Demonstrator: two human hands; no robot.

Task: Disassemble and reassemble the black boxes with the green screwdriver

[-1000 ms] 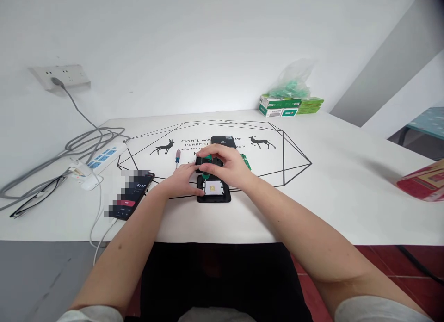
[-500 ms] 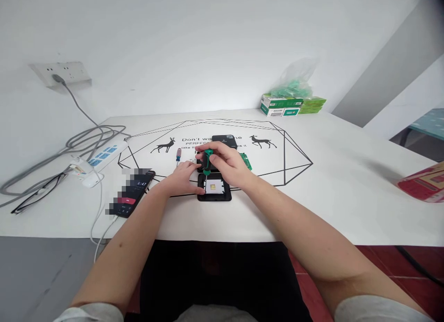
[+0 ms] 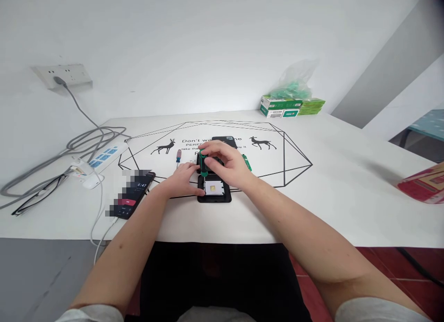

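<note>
In my right hand [image 3: 231,164] is a screwdriver [image 3: 203,162] with a green and black handle, held upright, its shaft pointing down at the upper left of a black device housing [image 3: 218,199]. A white plate [image 3: 219,188] with a small gold square lies inside that housing. My left hand [image 3: 182,179] grips the housing's left side, its thumb on the lower left edge and its fingers near the upper corner. Behind the housing is another black part [image 3: 211,166], mostly hidden by my right hand. A green circuit board [image 3: 247,162] shows partly beyond my right hand.
A second screwdriver [image 3: 178,158] lies behind my left hand. To the left are a phone [image 3: 133,197] on a cable, a power strip [image 3: 107,159] and glasses [image 3: 38,192]. A black object [image 3: 224,140], green boxes [image 3: 280,107] and a red package [image 3: 423,185] are farther off.
The screwdriver in my right hand has shifted slightly left and stands straighter, its tip now closer to the housing's left edge. My left hand keeps its place.
</note>
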